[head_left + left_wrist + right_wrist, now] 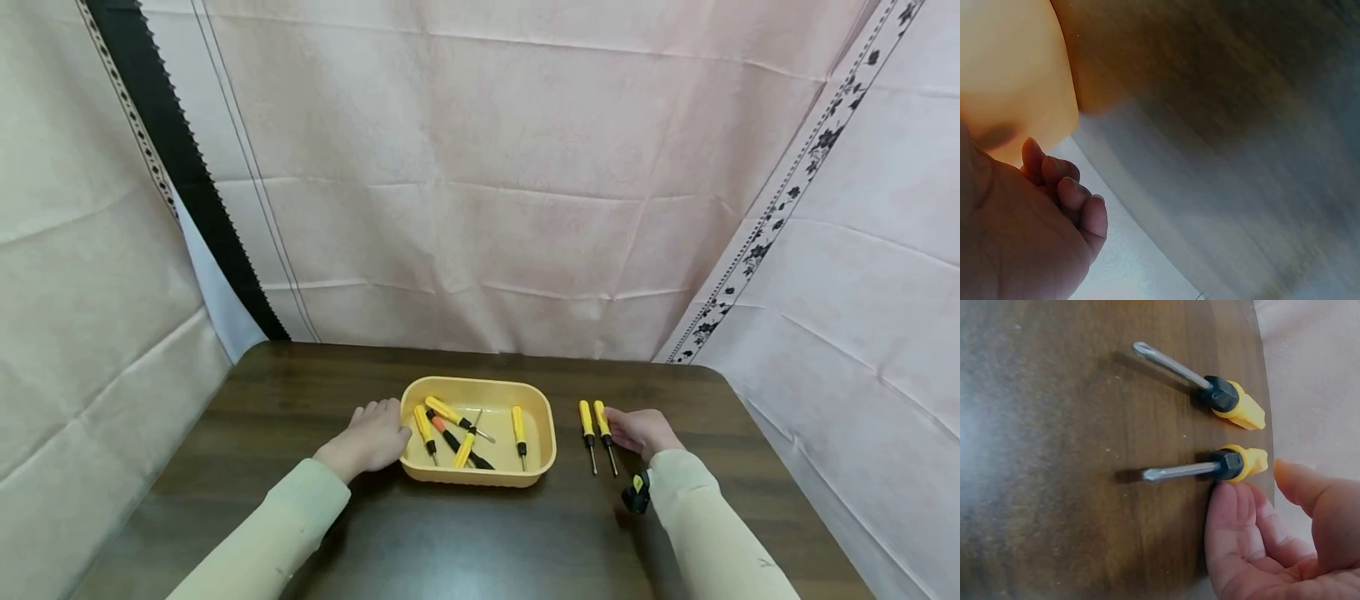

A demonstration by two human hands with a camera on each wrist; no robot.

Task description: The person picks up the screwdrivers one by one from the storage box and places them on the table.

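My left hand [372, 437] rests against the left end of a yellow plastic basket [480, 477]. In the left wrist view its fingers [1074, 194] are loosely curled outside the basket wall; the thumb is hidden there. Inside lie several screwdrivers, most with yellow handles, like the one at the right [519, 429]. Right of the basket, two yellow-and-black screwdrivers lie side by side, the left one [587, 429] and the right one [603, 425]. My right hand [639, 431] is at the right one, fingertips touching its handle and the thumb apart from it.
The dark wooden table [487, 550] has rounded far corners. Pale cloth [480, 208] hangs beyond its far edge and at both sides. On my right wrist sits a small black device [636, 493].
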